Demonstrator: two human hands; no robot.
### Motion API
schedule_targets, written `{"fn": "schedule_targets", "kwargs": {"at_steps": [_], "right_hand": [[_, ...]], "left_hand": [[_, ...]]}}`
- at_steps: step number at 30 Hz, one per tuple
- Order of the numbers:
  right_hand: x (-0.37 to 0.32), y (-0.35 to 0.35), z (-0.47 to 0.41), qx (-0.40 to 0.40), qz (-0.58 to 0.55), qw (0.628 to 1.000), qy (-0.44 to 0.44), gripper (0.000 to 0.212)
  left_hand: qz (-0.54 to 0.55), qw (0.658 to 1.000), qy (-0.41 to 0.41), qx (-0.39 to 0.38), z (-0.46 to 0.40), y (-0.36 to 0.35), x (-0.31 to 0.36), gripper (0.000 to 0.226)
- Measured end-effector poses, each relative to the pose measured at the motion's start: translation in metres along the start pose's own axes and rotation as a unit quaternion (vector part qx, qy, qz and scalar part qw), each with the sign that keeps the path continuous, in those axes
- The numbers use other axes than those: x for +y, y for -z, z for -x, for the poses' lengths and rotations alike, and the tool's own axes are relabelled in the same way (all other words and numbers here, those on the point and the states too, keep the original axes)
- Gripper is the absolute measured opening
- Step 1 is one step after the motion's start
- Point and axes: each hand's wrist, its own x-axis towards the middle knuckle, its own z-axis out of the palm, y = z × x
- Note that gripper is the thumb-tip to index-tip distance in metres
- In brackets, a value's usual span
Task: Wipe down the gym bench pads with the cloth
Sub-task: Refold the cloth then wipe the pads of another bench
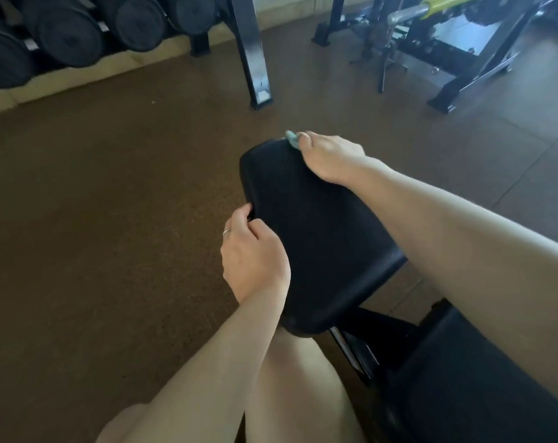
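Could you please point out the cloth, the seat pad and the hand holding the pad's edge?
cloth (291, 138): head view, pale blue corner showing beyond the right hand's fingers.
seat pad (316, 225): head view, middle of its black top.
left hand (252, 257): head view, back of the hand.

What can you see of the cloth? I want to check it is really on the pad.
Only a small pale blue-green bit of the cloth shows, sticking out past the fingers of the right hand, which covers the rest. It looks like soft, crumpled fabric. It lies at the far right corner of the black seat pad, touching the pad's edge. How the fingers hold it cannot be told. The left hand grips the pad's left edge, well clear of the cloth.
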Motion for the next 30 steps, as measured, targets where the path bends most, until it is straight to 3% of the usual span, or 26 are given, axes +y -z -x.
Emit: {"fn": "schedule_targets", "kwargs": {"at_steps": [4, 7, 11, 14, 20, 23, 27, 30], "right_hand": [[0.043, 0.004, 0.031, 0.009, 0.006, 1.0, -0.027, 0.044], [0.056, -0.007, 0.053, 0.068, 0.019, 0.997, -0.019, 0.045], [0.043, -0.028, 0.068, 0.138, 0.027, 0.989, -0.041, 0.05], [0.009, -0.03, 0.042, 0.117, 0.019, 0.992, -0.048, 0.054], [-0.08, -0.052, 0.037, 0.041, 0.073, 0.987, 0.138, 0.054], [-0.079, -0.059, 0.057, 0.031, 0.137, 0.964, 0.226, 0.052], [-0.064, -0.055, 0.101, 0.023, 0.075, 0.957, 0.28, 0.046], [-0.048, -0.061, 0.16, 0.022, 0.05, 0.952, 0.302, 0.045]], "left_hand": [[-0.002, 1.0, -0.008, 0.004, -0.001, 0.0, -0.002, 0.042], [0.004, 1.0, -0.006, 0.005, 0.0, 0.001, -0.002, 0.042], [0.015, 1.0, 0.001, -0.003, -0.001, 0.003, -0.004, 0.041], [0.029, 1.0, 0.002, -0.006, 0.001, 0.002, -0.006, 0.041], [0.085, 0.996, 0.028, 0.001, -0.001, 0.004, -0.008, 0.045], [0.175, 0.98, 0.097, -0.006, 0.004, 0.01, -0.009, 0.039], [0.231, 0.933, 0.27, -0.059, 0.007, 0.024, -0.02, 0.042], [0.28, 0.914, 0.276, -0.099, 0.003, 0.041, -0.028, 0.049]]}}
